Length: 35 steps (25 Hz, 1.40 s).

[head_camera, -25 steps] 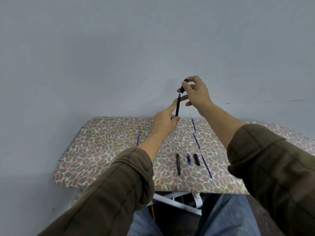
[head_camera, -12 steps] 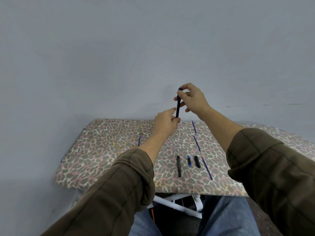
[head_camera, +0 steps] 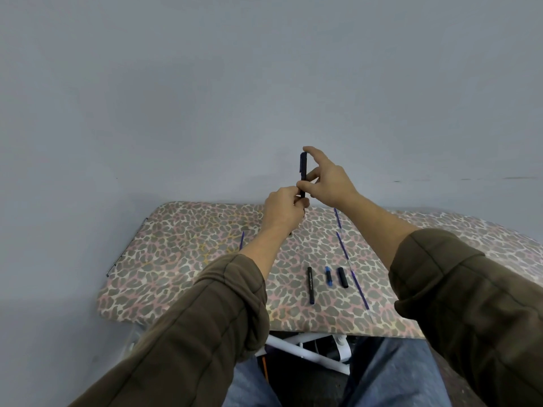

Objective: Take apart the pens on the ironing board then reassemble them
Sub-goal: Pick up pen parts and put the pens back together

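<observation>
I hold a black pen (head_camera: 303, 171) upright above the ironing board (head_camera: 182, 254). My left hand (head_camera: 283, 210) grips its lower end. My right hand (head_camera: 326, 179) pinches the barrel at the middle, with one finger on top of the cap. On the leopard-print board lie a black pen barrel (head_camera: 310, 285), a small blue tip piece (head_camera: 328, 276) and a black cap (head_camera: 342, 277). Thin blue refills lie on the board: a long one (head_camera: 352, 273) right of the cap, a short one (head_camera: 337, 218) farther back and another (head_camera: 241, 240) at the left.
A grey wall (head_camera: 205, 98) rises right behind the board. The board's white metal legs (head_camera: 305, 352) show below its near edge, above my lap in blue jeans (head_camera: 390, 377).
The cap, held apart above the blue tip a second ago, now sits on the pen. My right hand has slid down to the barrel. Both hands have dropped slightly.
</observation>
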{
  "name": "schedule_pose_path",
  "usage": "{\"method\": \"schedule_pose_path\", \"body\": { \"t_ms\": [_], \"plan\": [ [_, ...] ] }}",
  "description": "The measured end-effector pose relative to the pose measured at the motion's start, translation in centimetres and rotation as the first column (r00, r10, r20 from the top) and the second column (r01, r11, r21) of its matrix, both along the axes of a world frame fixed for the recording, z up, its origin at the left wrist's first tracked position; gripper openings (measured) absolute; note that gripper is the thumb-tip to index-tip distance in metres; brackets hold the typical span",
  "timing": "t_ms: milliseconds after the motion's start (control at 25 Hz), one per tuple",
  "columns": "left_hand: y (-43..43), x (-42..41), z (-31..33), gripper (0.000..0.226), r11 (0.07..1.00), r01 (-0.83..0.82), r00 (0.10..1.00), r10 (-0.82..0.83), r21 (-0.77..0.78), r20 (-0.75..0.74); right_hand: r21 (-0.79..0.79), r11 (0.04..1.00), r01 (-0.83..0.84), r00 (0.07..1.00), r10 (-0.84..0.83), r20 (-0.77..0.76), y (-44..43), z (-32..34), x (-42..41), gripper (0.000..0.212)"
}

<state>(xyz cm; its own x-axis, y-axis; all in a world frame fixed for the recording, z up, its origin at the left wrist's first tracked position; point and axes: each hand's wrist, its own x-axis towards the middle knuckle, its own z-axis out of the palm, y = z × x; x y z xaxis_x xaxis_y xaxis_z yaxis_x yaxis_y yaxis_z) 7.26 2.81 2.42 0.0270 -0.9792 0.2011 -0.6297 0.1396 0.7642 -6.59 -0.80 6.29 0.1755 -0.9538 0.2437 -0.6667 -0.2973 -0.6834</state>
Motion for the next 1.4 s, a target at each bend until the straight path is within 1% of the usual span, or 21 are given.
{"method": "schedule_pose_path", "body": {
  "t_ms": [120,240,400,520,680,800,840,880,960,1000,1040,1120,1200,1360,1400],
  "plan": [
    [-0.4,0.0,-0.4,0.01,1.0,-0.015,1.0,0.015,-0.008,0.008,-0.033,0.999,0.013,0.998,-0.015,-0.054,-0.2,-0.2,0.0,0.081],
    [-0.6,0.0,-0.3,0.013,1.0,-0.015,1.0,0.016,-0.014,0.02,-0.071,0.997,0.015,0.998,-0.02,-0.065,-0.4,-0.5,0.2,0.08],
    [-0.7,-0.3,-0.5,0.015,0.999,-0.011,0.998,0.013,-0.038,0.059,-0.06,0.997,0.046,0.999,-0.047,-0.022,-0.8,-0.5,0.6,0.074],
    [-0.8,-0.4,-0.4,0.02,0.998,-0.024,0.997,0.029,-0.061,0.077,-0.051,0.998,0.038,0.999,-0.038,-0.001,-0.7,-0.3,1.0,0.071],
    [-1.0,-0.4,0.0,0.014,0.998,-0.031,0.996,0.036,-0.062,0.078,-0.055,0.997,0.057,0.998,-0.056,0.012,-0.9,0.2,1.4,0.07],
    [-1.3,0.0,0.4,0.014,0.998,-0.047,0.996,0.051,-0.048,0.077,-0.057,0.991,0.123,0.991,-0.119,0.069,-0.6,-0.3,1.7,0.074],
    [-1.4,0.2,0.4,0.014,0.998,-0.054,0.996,0.057,-0.04,0.07,-0.05,0.987,0.155,0.985,-0.15,0.091,-0.5,-0.6,1.8,0.071],
    [-1.5,0.4,0.4,0.014,0.998,-0.062,0.996,0.064,-0.034,0.065,-0.036,0.981,0.191,0.977,-0.186,0.104,-0.4,-0.8,1.9,0.062],
    [-1.5,0.5,0.1,0.014,0.997,-0.071,0.995,0.073,-0.028,0.068,0.006,0.97,0.243,0.966,-0.243,0.089,-0.6,-1.2,1.9,0.034],
    [-1.5,0.5,-0.1,0.014,0.997,-0.071,0.995,0.073,-0.025,0.067,0.039,0.968,0.249,0.965,-0.251,0.075,-0.7,-1.4,1.9,0.023],
    [-1.5,0.4,-0.5,0.014,0.997,-0.068,0.995,0.069,-0.021,0.065,0.077,0.966,0.248,0.965,-0.254,0.068,-0.8,-1.5,1.9,0.018],
    [-1.7,0.2,-1.1,0.016,0.998,-0.054,0.996,0.055,-0.009,0.066,0.146,0.957,0.249,0.962,-0.262,0.076,-1.1,-1.8,2.1,0.012],
    [-2.0,0.1,-1.7,0.018,0.999,-0.044,0.996,0.043,0.005,0.084,0.174,0.948,0.266,0.958,-0.28,0.065,-1.6,-2.2,2.1,0.01],
    [-2.4,-0.1,-3.5,0.033,0.998,-0.066,0.988,0.064,0.011,0.141,0.245,0.904,0.349,0.934,-0.356,-0.016,-3.3,-3.4,1.7,0.012],
    [-2.5,0.2,-4.0,0.032,0.997,-0.078,0.987,0.075,0.017,0.145,0.271,0.891,0.365,0.929,-0.368,-0.042,-3.8,-3.9,1.7,0.012]
  ]
}}
